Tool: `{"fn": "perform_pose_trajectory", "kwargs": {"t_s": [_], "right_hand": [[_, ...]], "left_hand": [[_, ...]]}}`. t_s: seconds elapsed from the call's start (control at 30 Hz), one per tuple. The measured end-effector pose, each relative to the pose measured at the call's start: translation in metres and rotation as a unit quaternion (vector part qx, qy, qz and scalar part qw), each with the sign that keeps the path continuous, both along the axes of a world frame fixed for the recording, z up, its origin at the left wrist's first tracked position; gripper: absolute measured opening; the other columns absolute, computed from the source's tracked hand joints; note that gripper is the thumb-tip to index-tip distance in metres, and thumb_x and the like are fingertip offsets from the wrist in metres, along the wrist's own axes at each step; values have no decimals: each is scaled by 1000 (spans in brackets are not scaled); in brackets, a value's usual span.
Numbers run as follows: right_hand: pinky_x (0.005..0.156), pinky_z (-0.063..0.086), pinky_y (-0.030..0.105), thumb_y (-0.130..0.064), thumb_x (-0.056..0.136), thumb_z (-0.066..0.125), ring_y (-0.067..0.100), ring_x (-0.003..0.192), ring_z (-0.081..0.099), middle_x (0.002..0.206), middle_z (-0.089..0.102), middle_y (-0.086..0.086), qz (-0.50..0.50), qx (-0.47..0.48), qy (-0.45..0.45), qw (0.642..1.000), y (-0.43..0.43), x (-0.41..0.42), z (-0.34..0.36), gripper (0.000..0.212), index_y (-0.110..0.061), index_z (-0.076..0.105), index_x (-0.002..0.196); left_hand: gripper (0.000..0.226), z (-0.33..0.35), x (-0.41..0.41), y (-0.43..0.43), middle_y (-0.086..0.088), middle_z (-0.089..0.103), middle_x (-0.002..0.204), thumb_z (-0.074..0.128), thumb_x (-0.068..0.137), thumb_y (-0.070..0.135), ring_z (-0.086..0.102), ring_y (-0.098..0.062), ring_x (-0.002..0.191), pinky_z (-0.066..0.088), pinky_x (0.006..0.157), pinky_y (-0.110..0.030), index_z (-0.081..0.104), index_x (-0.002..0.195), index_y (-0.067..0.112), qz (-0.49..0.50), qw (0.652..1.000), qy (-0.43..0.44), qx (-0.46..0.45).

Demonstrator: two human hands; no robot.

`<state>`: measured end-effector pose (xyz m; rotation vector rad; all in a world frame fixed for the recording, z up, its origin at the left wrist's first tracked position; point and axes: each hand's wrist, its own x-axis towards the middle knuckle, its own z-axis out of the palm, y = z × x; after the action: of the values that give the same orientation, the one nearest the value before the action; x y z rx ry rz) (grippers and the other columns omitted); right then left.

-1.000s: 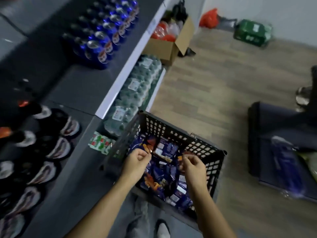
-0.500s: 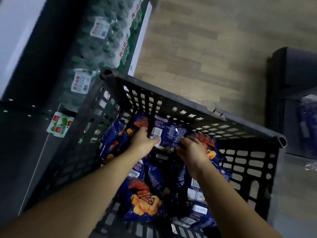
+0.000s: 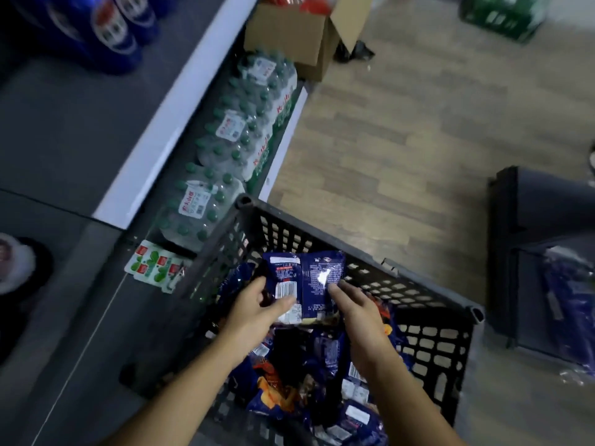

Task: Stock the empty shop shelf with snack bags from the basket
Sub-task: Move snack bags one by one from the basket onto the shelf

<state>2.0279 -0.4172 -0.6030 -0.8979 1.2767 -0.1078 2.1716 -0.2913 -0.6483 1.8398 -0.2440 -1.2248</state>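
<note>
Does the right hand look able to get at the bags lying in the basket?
Probably yes: the basket is open-topped and loose bags lie beneath the right hand, though it holds a snack bag.

Water bottle packs (image 3: pixel 231 149) lie in a row, a cardboard box (image 3: pixel 289 33) beyond them, blue bottles (image 3: pixel 106 30) upper left.

Black perforated plastic basket (image 3: pixel 360 257) on the wood-plank floor (image 3: pixel 402 140), just right of the grey metal shop shelf (image 3: pixel 80 130). Dark-blue foil snack bags (image 3: pixel 280 391) lie piled inside it; a single printed snack bag (image 3: pixel 309 281) is held above the pile between the left hand (image 3: pixel 254 313) and the right hand (image 3: pixel 357 312). Under the shelf are shrink-wrapped packs of green-capped water bottles (image 3: pixel 225 149), and behind them a brown cardboard box (image 3: pixel 289 33). Right of the basket, well apart, stands a dark plastic crate (image 3: pixel 531 236).
</note>
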Motion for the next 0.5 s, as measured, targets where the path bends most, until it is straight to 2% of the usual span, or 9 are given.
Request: {"fn": "perform_pose_trajectory", "kwargs": {"t_s": [0.03,0.1,0.13,0.2,0.27,0.33,0.43,0.5], "right_hand": [[65,54,16,-28,97,65,-1,76,71,100,73,-10,7,-4,-21,1000,1,0,15,35,-22,58,131],[86,60,36,-33,95,66,11,92,75,103,78,-3,32,-12,-50,998,5,1,50,35,-17,65,126],[95,57,47,-36,95,66,19,99,74,108,78,0,44,-20,-64,997,8,1,69,36,-17,67,125],[100,52,57,-37,95,66,28,104,73,111,77,5,66,-41,-96,992,14,3,108,31,-18,71,118],[100,51,59,-34,96,65,32,104,73,109,77,10,82,-65,-130,986,24,6,148,26,-15,74,110],[97,53,59,-31,97,64,36,103,72,107,77,14,104,-89,-167,976,35,11,190,26,-10,74,108],[74,62,43,-24,99,61,39,93,74,101,77,18,141,-114,-228,957,62,18,254,27,-1,70,109],[69,62,37,-22,98,60,37,90,75,99,77,20,172,-123,-280,936,88,26,297,27,2,69,108]], "left_hand": [[97,16,-1,4,8,48,150,78,70,67,41,-15,141,39,114,-49,39,150,28,19,1000,-3,-21],[94,53,-1,15,8,53,147,81,67,68,44,-19,140,41,112,-50,47,145,30,47,997,-28,-53],[92,74,-2,19,6,58,142,82,64,70,49,-23,137,43,110,-51,51,141,30,63,995,-40,-63],[78,124,-5,26,6,68,128,82,64,66,58,-23,127,47,106,-51,60,130,31,89,990,-65,-85],[55,179,-11,38,9,74,114,81,68,53,67,-16,113,50,102,-47,67,116,31,101,984,-95,-113],[46,227,-16,55,8,76,109,80,70,44,71,-14,103,53,98,-47,68,112,27,123,975,-121,-137],[38,301,-28,89,2,77,107,79,75,32,73,-18,99,55,94,-48,69,110,22,170,956,-166,-170],[39,351,-35,124,1,77,107,78,75,30,73,-21,101,56,91,-43,68,112,20,207,940,-195,-188]]}}
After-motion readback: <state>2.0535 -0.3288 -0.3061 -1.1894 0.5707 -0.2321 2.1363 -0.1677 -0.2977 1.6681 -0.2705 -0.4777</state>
